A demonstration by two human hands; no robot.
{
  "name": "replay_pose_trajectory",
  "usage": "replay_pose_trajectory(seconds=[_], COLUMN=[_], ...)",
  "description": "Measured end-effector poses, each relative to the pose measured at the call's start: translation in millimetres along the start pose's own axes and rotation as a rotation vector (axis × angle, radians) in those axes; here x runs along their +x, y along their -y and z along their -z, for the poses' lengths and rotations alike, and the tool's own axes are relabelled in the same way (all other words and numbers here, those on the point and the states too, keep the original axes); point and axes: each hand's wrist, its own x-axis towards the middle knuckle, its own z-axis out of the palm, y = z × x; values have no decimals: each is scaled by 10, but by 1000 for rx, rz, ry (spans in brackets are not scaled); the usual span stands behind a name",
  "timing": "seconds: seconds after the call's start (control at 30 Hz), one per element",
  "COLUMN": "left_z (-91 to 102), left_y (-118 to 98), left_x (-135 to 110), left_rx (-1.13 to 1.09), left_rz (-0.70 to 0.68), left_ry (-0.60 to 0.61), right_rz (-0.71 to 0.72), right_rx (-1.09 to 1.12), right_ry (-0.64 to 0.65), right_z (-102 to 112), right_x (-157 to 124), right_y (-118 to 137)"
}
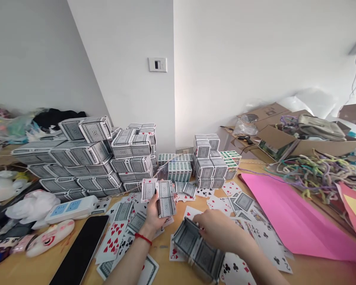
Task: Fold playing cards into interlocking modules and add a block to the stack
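My left hand (154,211) is closed around a small block of folded playing cards (167,198), its grey patterned backs facing up. A loose-looking card piece with a red corner mark (148,191) stands just left of that block; I cannot tell whether the two are joined. My right hand (218,229) grips the upper edge of a larger hollow block of folded cards (198,253), tilted low over the table. Flat playing cards (114,241) lie spread around both hands, some face up. A five of hearts (175,251) is partly under the larger block.
Stacked card blocks (86,154) rise at the back left, with a smaller stack (210,162) at the back right. A black tablet-like slab (81,249) and power strip (72,208) lie left. Pink paper (296,217), tangled yarn (308,174) and a cardboard box (323,148) occupy the right.
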Motion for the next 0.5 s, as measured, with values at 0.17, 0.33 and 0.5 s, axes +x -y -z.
replay_pose_trajectory(seconds=[0.17, 0.33, 0.5], left_z=[-9, -50, -10], left_y=[-32, -86, -46], left_x=[3, -37, -80], left_rx=[-86, -153, -37], left_rz=[-7, -4, 150], left_ry=[65, 154, 224], right_rz=[-62, 71, -51], right_rx=[37, 275, 749], right_ry=[-201, -431, -570], right_z=[-78, -194, -181], right_x=[193, 326, 322], right_y=[-207, -270, -268])
